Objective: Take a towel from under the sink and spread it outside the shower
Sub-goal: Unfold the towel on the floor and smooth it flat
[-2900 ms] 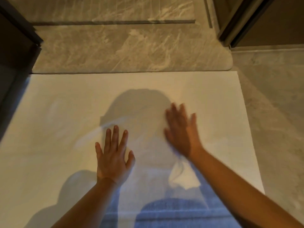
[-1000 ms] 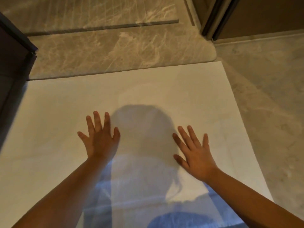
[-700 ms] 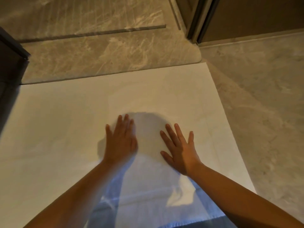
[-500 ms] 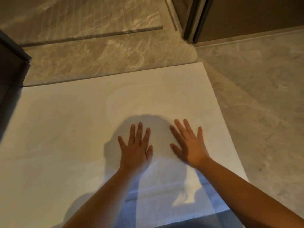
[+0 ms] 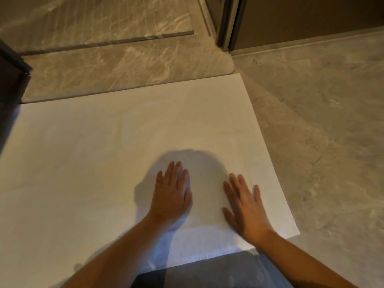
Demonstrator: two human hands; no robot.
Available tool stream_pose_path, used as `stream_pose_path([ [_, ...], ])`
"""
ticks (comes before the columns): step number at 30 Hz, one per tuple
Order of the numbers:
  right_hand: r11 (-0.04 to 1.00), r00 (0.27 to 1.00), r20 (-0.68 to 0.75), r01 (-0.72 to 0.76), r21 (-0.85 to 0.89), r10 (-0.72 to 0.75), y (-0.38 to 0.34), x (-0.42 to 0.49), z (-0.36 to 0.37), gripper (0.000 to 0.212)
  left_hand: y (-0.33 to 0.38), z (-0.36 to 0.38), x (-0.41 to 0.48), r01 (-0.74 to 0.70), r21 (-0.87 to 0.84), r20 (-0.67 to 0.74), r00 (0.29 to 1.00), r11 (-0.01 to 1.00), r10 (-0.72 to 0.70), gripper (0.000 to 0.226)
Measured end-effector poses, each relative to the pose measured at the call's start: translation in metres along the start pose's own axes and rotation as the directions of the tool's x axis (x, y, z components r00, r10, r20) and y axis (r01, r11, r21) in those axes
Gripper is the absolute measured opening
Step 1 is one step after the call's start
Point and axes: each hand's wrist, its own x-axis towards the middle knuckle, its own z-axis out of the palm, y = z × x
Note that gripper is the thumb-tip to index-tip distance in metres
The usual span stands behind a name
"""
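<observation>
Our left hand [image 5: 171, 195] is palm-down on the towel [image 5: 99, 163], fingers together and extended – flat, gripping nothing. Our right hand [image 5: 246, 206] is just beside it to the right, also flat on the fabric, fingers slightly spread, nothing grasped. Both sit near the towel's near edge, with a shadow falling around and ahead of them. The white towel lies spread flat on the marble floor [image 5: 324, 132]; its far edge runs along the raised stone threshold [image 5: 128, 71], touching or nearly so – we can't tell which. Its right edge lies on bare floor. Beyond the threshold there's a dark linear drain slot [image 5: 108, 43]. A dark door frame [image 5: 227, 23] stands at top right, a dark panel [image 5: 10, 75] at left.
</observation>
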Motion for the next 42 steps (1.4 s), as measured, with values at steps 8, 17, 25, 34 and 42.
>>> stream_pose_path([
  [8,0.994,0.995,0.047,-0.081,-0.070,0.084,0.028,-0.015,-0.005,0.060,0.007,0.018,-0.051,-0.041,0.133,0.170,0.985,0.990,0.017,0.055],
  [17,0.982,0.996,0.005,0.087,0.168,-0.089,-0.041,0.039,-0.035,0.054,-0.043,-0.074,-0.051,-0.225,0.169,0.009,0.974,0.960,0.227,0.041],
  [25,0.900,0.892,-0.122,0.435,-0.024,-0.435,-0.116,0.095,-0.106,0.050,-0.146,-0.131,-0.121,0.035,0.164,-0.053,0.998,0.986,-0.027,0.056],
  [34,0.734,0.755,0.007,0.639,-0.229,-0.656,-0.202,0.164,-0.127,0.050,-0.242,-0.051,-0.184,0.544,-0.157,-0.070,0.826,0.824,-0.559,0.050],
  [42,0.804,0.784,0.236,0.595,-0.016,-0.575,-0.295,0.169,-0.025,0.058,-0.290,-0.010,-0.185,0.561,-0.163,-0.025,0.820,0.812,-0.572,0.057],
])
